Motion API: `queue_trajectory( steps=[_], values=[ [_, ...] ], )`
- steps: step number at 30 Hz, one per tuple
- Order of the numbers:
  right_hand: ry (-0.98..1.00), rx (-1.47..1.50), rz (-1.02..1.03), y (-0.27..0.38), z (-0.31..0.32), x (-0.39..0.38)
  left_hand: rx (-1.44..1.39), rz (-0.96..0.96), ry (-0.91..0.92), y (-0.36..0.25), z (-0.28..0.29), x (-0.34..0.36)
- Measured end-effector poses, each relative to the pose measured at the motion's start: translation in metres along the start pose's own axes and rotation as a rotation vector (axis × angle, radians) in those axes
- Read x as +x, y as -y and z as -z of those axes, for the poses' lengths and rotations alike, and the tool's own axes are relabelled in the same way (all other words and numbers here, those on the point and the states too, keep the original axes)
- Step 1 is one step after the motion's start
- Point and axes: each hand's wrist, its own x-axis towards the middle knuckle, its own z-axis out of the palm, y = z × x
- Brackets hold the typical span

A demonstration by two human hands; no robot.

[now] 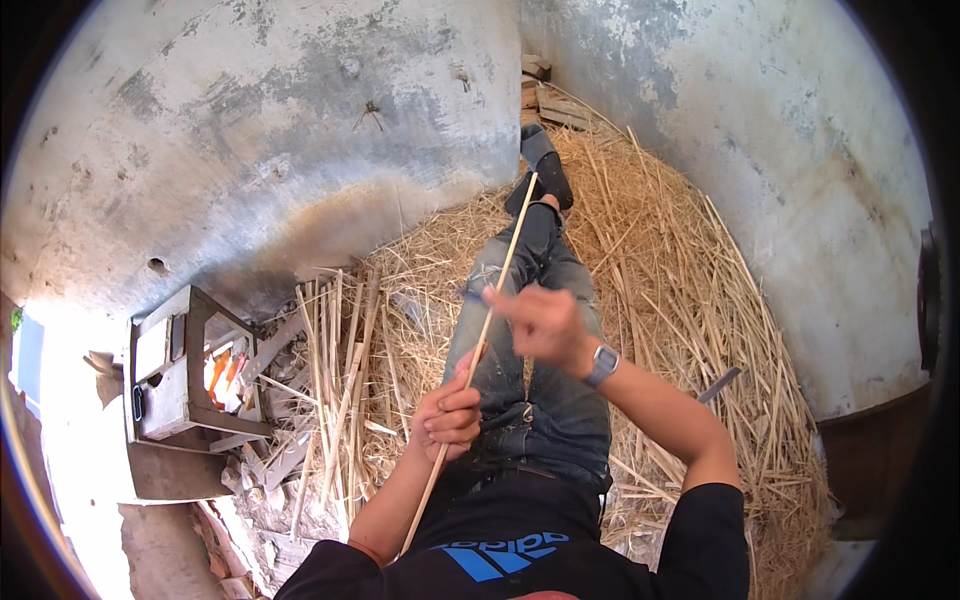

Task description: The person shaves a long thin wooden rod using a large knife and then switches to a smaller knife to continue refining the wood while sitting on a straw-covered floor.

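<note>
A long, thin, pale bamboo strip point(514, 238) runs slantwise over my outstretched legs, from my waist up toward my feet. My left hand point(450, 415) is closed round its lower part. Higher up, my right hand point(545, 325) is at the strip, its fingers curled and somewhat blurred. A faint bluish streak shows by its fingertips, too smeared to name. Whatever lies inside the right fingers is hidden. A watch is on my right wrist.
Straw-like shavings point(660, 270) cover the floor around my legs. To the left stand a worn wooden stool point(190, 400) with orange-handled items in it and a pile of split strips point(335, 370). A dark flat blade-like piece point(718, 385) lies near my right elbow. Grey walls point(300, 110) close in ahead.
</note>
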Motion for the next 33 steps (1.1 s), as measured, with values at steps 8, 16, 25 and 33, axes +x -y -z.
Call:
queue_trajectory(
  steps=[8, 16, 25, 33],
  values=[
    [-0.194, -0.095, -0.148, -0.055, 0.019, 0.034, 0.049, 0.03, 0.015, 0.016, -0.008, 0.003],
    [-0.173, 0.234, -0.293, 0.015, 0.015, 0.021, 0.378, -0.056, -0.149, 0.02, -0.03, 0.004],
    [-0.115, 0.659, -0.728, 0.009, 0.043, 0.033, 0.974, -0.142, -0.357, 0.049, -0.045, 0.011],
    [-0.2, 0.568, -0.784, -0.005, 0.058, 0.042, 1.25, -0.211, -0.41, 0.05, -0.011, -0.031]
  ],
)
